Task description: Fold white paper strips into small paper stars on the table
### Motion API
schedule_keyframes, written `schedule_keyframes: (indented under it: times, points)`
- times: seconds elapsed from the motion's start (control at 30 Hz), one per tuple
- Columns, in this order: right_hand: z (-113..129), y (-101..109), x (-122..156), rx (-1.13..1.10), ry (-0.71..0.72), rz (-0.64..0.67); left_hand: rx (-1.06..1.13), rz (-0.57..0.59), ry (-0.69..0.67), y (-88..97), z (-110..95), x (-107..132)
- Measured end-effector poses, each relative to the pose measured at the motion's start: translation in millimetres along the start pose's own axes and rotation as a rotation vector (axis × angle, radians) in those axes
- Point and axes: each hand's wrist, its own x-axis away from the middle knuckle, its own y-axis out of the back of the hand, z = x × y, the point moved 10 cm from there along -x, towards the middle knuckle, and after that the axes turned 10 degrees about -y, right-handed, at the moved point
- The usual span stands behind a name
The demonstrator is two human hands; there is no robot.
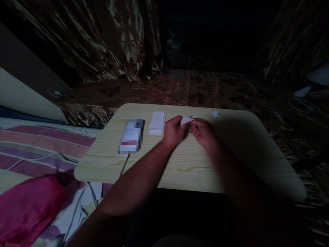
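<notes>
Between my two hands is a small folded piece of white paper [186,120] with pointed corners, held over the middle of the wooden table [190,168]. My left hand [174,132] is closed on its left side, thumb and fingers pinching it. My right hand [203,130] pinches the right corner with its fingers curled in. A stack of white paper slips [157,121] lies just left of my left hand. Beyond my right hand, near the far edge, sits a small folded white paper piece [216,114].
On the table's left lies a phone [131,136], its screen blurred out, with a white cable [124,165] running off the near edge. A striped bed [46,140] with a pink cloth [31,206] borders the left. Patterned curtains [123,37] hang behind. A pale lamp [303,91] stands right.
</notes>
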Motion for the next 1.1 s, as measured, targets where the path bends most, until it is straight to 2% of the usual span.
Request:
schedule_keyframes:
  times: [0.1,0.37,0.73,0.93,1.1]
  points:
    - [-0.7,-2.4,1.7,0.030,-0.017,0.023,0.055,-0.006,0.046,-0.8,4.9,-0.4]
    - [0.4,4.5,-1.4,0.071,0.011,0.021,0.155,0.065,0.118,-10.5,15.9,-0.1]
    - [7.2,6.0,1.4,0.066,0.093,-0.019,0.193,0.046,0.135,-8.4,11.2,0.0]
    - [5.9,6.3,1.2,0.046,0.090,-0.021,0.182,0.037,0.109,-7.3,8.1,-0.3]
    - [5.2,6.0,0.4,0.115,0.077,-0.014,0.295,0.075,0.208,-16.1,19.7,1.1]
